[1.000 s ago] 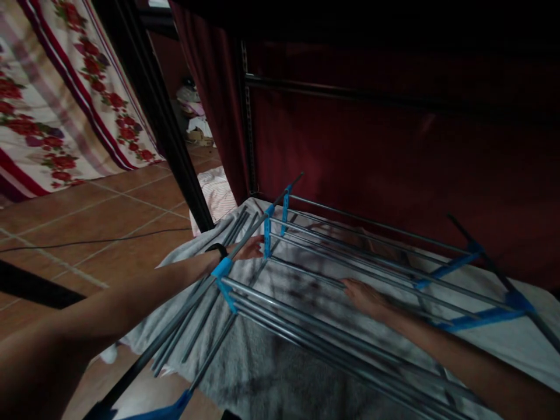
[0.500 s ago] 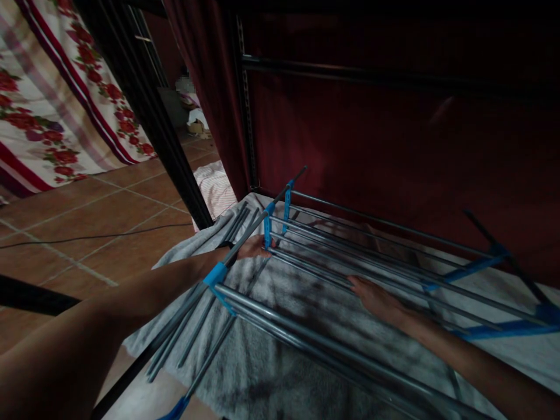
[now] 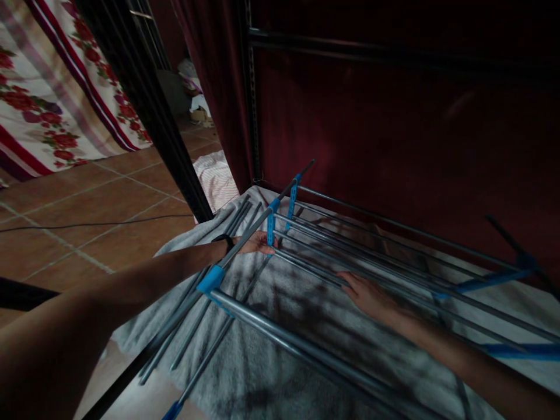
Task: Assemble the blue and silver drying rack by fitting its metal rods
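Observation:
A metal drying rack [image 3: 306, 344] with grey bars and blue plastic joints stands in front of me. Under its bars lies a grey-white towel [image 3: 271, 373], spread flat. My left hand [image 3: 256, 242], with a dark band on the wrist, reaches under the rack's side bar and rests on the towel near a blue joint; its fingers are mostly hidden by the bars. My right hand [image 3: 367, 294] lies flat on the towel between the bars, fingers stretched out.
A dark red curtain [image 3: 394, 134] hangs right behind the rack. A black post [image 3: 149, 111] stands at the left, with a floral cloth [image 3: 52, 87] beyond it. Brown floor tiles [image 3: 87, 216] carry a thin black cable [image 3: 87, 223]. A striped cloth [image 3: 216, 178] lies by the post.
My view has shifted slightly, so the rack sits a little further right and higher. Both hands stay on the towel in nearly the same places.

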Motion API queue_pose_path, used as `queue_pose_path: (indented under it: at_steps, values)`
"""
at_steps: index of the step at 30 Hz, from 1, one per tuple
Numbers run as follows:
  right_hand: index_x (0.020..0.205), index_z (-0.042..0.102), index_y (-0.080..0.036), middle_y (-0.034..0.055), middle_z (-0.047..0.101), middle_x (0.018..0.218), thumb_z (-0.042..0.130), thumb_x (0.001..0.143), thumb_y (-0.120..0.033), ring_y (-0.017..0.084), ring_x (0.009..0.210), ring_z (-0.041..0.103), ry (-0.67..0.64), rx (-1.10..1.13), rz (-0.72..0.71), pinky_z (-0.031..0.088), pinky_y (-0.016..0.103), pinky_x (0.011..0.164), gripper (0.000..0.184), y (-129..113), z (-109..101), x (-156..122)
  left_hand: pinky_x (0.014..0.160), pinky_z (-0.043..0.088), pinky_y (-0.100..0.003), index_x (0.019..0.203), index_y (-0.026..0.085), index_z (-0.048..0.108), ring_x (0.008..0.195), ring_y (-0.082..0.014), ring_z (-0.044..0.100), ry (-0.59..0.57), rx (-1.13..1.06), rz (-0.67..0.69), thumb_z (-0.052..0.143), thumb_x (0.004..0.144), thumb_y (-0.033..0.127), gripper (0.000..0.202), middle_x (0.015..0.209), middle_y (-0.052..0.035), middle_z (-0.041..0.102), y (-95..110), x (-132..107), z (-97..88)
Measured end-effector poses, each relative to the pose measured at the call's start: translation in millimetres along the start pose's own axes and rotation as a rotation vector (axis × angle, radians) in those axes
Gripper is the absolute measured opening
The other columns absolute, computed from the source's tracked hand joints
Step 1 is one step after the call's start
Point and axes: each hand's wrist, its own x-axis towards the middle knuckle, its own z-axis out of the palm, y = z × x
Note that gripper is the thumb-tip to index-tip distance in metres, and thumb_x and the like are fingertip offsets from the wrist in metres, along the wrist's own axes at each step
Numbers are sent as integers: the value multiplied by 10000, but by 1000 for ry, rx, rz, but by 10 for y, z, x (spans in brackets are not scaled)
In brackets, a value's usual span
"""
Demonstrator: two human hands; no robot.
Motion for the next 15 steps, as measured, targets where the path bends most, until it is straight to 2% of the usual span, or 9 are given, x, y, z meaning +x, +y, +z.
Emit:
queue_pose_path:
  at_steps: [5,9,11,13,15]
  values:
    - [1353,573,-203,117,686,1319,432,981,-210,244,1197,653,-1,62,-81,516,396,1019,398,-458,104,584,936,514,-407,781,263,734,884,-246,654,-64,-25,54,882,634,379,238,826,17,752,-127,37,-29]
    - [1383,549,-143,146,667,1320,438,972,-162,255,1198,634,9,-23,-152,502,375,1023,426,-898,114,969,953,513,-429,859,274,751,902,-266,660,-73,-22,66,926,587,372,338,832,12,754,-139,41,-27]
    - [1368,563,-148,143,659,1299,413,984,-150,262,1187,618,37,-105,-293,493,387,1032,412,-1066,112,964,964,511,-438,887,271,753,910,-274,661,-75,-16,61,943,568,375,385,840,3,756,-137,36,-22]
    - [1327,597,-189,115,665,1252,393,993,-145,257,1162,613,3,-153,-471,491,400,1040,393,-1127,161,801,986,501,-434,888,265,751,946,-277,657,-70,-9,51,933,588,405,378,870,-6,756,-143,29,-18]
    - [1319,609,-221,98,656,1282,399,978,-126,251,1179,610,-67,-129,-506,502,398,1045,412,-1054,285,534,1016,483,-420,890,258,747,995,-273,647,-57,1,40,907,623,448,365,917,-10,755,-155,22,-19]
